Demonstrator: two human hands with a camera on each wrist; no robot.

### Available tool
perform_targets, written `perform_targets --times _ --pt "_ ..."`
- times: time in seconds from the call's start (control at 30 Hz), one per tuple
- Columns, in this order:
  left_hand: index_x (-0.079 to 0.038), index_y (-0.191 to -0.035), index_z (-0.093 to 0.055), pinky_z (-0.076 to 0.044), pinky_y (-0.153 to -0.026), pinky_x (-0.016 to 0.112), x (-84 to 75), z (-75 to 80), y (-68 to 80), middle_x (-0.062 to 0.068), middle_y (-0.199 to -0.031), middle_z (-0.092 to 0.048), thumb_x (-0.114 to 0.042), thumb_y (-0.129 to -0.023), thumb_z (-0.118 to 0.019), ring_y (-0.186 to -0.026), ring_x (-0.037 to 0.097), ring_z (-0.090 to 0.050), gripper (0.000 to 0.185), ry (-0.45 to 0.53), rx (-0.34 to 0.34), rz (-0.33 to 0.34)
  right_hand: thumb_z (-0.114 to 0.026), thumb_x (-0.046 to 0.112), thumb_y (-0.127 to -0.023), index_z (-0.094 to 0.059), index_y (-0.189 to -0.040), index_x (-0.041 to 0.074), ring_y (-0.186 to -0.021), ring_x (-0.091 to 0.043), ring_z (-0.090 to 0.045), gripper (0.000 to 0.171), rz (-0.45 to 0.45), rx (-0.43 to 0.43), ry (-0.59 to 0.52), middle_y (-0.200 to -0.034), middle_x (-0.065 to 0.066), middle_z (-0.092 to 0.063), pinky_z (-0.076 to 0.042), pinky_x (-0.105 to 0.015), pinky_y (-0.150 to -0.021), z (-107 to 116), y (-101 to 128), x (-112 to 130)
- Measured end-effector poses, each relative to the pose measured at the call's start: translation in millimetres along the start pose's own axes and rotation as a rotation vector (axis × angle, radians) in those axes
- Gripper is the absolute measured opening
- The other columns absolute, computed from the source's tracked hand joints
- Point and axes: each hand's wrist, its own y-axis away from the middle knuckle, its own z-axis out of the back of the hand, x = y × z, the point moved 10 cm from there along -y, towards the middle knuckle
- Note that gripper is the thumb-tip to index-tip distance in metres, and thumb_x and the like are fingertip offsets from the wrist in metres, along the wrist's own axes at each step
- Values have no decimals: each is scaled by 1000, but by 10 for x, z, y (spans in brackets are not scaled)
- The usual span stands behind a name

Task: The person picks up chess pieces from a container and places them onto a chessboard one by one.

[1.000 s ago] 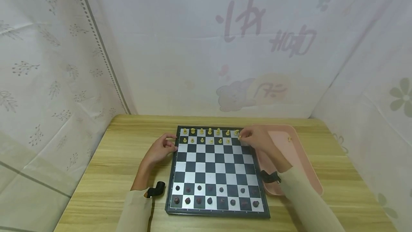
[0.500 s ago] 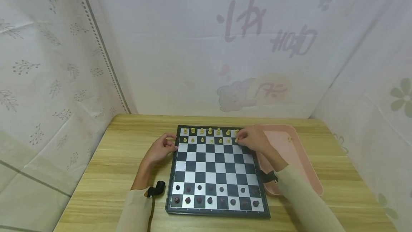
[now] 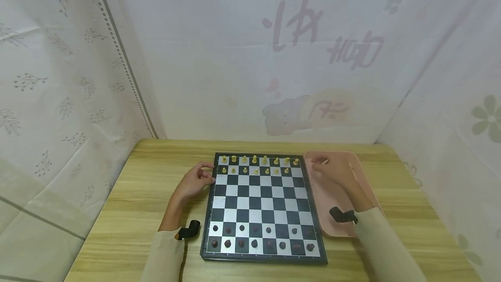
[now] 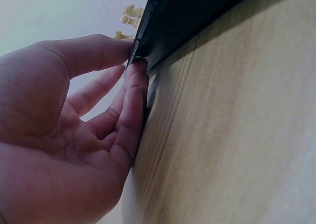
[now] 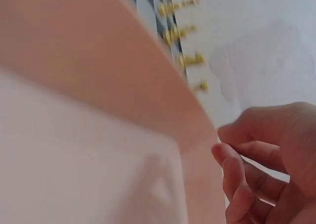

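Pale printed curtains are hung around a wood-grain bench (image 3: pixel 129 195). Over the pink tray (image 3: pixel 368 186), the right hand (image 3: pixel 332 169) is held with fingers (image 5: pixel 232 177) loosely curled and nothing gripped; a small cream piece, long and slim, appears to lie in the tray just beyond them, towards the right. Leftward stands the glossy checkered chessboard (image 3: pixel 260 206), cream pieces (image 3: pixel 254 160) along its far edge. Its left rim is touched by the left hand (image 3: pixel 193 182), fingers relaxed.
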Motion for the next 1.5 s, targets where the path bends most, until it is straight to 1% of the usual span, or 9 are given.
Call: perform_targets --times 0.1,0.23,0.4,0.63,0.8,1.07,1.2,1.4,1.5 --pt "-2 -141 -62 -42 -75 36 2 2 8 13 -99 -73 -3 -102 -72 -88 24 -61 41 8 1 -7 -76 24 -103 -84 -127 17 -101 -32 -72 26 -56 -56 60 -114 -10 -81 -54 -48 -83 170 55 -196" --pt "-1 -141 -62 -41 -75 37 2 2 12 13 -99 -74 -2 -101 -71 -89 24 -61 41 18 3 -14 -69 21 -107 -77 -126 -4 -104 -43 -72 32 -123 -46 26 -117 -25 -77 -54 -55 -89 304 110 -429" --pt "-1 -141 -62 -42 -78 37 -1 6 12 13 -99 -74 -2 -101 -71 -91 25 -63 41 15 0 -18 -62 31 -110 -71 -137 -3 -115 -47 -67 44 -237 -9 24 -126 -28 -74 -51 -57 -93 464 215 -694" --pt "-2 -141 -62 -41 -77 37 -18 10 25 13 -99 -74 -2 -101 -72 -90 25 -62 41 24 -2 -20 -70 23 -106 -77 -125 -1 -107 -49 -69 31 -127 -25 104 -118 -27 -75 -52 -57 -85 703 178 -827" --pt "-2 -141 -62 -41 -75 36 -13 16 22 13 -99 -74 -3 -101 -71 -88 24 -60 41 19 -3 -19 -75 21 -104 -77 -124 -1 -100 -46 -72 29 -52 2 150 -112 -22 -78 -55 -59 -81 715 173 -837" --pt "-1 -141 -62 -41 -75 36 7 9 1 13 -99 -74 -2 -101 -71 -88 24 -60 41 19 2 -20 -79 5 -97 -80 -115 -2 -100 -50 -71 20 57 7 265 -109 -24 -78 -55 -66 -84 666 169 -706" --pt "-2 -141 -62 -42 -76 36 6 5 -6 13 -99 -74 -3 -101 -71 -89 24 -61 41 22 3 -18 -76 1 -93 -80 -117 -3 -105 -54 -69 25 56 49 314 -114 -26 -77 -54 -68 -87 657 120 -712" --pt "-2 -141 -62 -42 -77 37 -6 -2 -1 13 -100 -75 -3 -101 -72 -91 25 -61 41 18 4 -22 -77 7 -97 -78 -122 -4 -108 -55 -68 27 36 93 323 -118 -27 -76 -53 -68 -89 651 79 -767" --pt "-2 -140 -63 -42 -77 37 -9 2 3 13 -100 -74 -3 -101 -72 -90 25 -61 40 18 1 -22 -73 6 -97 -78 -125 -2 -112 -55 -67 29 -4 101 315 -121 -27 -76 -53 -68 -92 639 95 -791"
